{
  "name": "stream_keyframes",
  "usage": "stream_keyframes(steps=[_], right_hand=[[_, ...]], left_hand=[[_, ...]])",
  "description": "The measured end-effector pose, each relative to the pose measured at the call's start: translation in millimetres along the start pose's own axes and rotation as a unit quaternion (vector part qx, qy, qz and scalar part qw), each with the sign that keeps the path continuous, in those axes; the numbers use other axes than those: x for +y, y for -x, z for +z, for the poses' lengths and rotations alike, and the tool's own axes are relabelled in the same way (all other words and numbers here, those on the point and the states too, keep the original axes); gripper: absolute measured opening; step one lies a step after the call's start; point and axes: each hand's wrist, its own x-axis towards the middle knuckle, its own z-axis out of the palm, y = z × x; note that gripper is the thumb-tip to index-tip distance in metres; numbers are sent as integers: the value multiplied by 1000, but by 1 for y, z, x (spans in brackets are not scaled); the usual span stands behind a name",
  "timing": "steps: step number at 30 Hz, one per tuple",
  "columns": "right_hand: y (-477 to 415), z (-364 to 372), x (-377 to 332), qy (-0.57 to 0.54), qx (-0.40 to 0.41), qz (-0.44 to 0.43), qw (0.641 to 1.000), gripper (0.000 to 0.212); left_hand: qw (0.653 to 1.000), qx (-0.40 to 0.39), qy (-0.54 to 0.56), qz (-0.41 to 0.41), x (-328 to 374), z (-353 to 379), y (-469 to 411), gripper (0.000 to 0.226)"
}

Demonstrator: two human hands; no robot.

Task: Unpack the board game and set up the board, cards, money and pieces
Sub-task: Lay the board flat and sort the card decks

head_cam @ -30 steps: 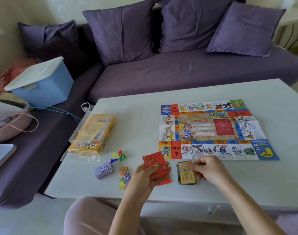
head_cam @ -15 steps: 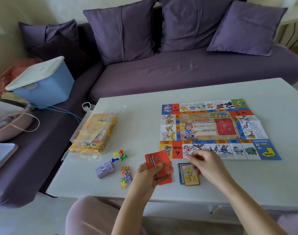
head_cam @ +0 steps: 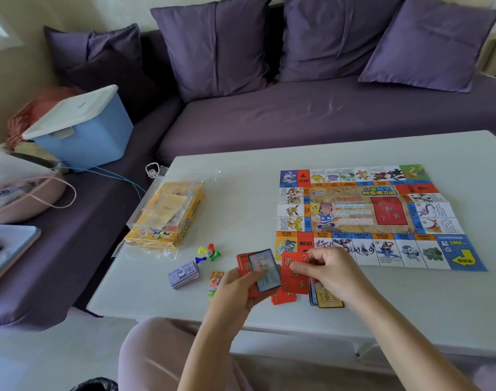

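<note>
The colourful game board (head_cam: 368,215) lies unfolded on the white table (head_cam: 269,176). My left hand (head_cam: 241,289) grips a stack of cards (head_cam: 262,270), red ones with a blue-edged picture card on top. My right hand (head_cam: 328,273) pinches a single red card (head_cam: 293,273) just right of that stack. Beneath my right hand lies a small pile of property cards (head_cam: 327,300), and another red card (head_cam: 282,298) rests on the table. Left of my hands sit a wad of purple money (head_cam: 184,275), coloured pawns with a die (head_cam: 208,253) and a strip of colourful pieces (head_cam: 215,280).
The yellow game box (head_cam: 167,214) in clear wrap lies at the table's left. A purple sofa (head_cam: 297,114) with cushions runs behind the table. On its left seat stand a blue bin with a white lid (head_cam: 83,128), a pink bag (head_cam: 24,193) and a tablet (head_cam: 9,249).
My right hand has left the property card pile and drawn a red card off the stack in my left hand. A blue-edged picture card now shows on top of that stack.
</note>
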Motion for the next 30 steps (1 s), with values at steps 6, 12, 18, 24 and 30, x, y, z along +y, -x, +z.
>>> stream_keyframes(steps=[6, 12, 18, 24, 30], right_hand=[[-11, 15, 5, 128, -36, 7, 991, 27], [-18, 40, 7, 194, 12, 6, 981, 20], [-16, 49, 14, 234, 70, -14, 970, 25], [-11, 42, 5, 6, 67, -42, 997, 28], [-3, 23, -1, -3, 36, -40, 999, 23]], left_hand=[[999, 34, 31, 22, 4, -30, -6, 18], [997, 56, 50, 10, -1, -33, -9, 17], [996, 66, 53, 7, -4, -30, -12, 22], [998, 43, -39, 33, -5, -19, -7, 12], [995, 19, -96, 36, -9, 2, -2, 15]])
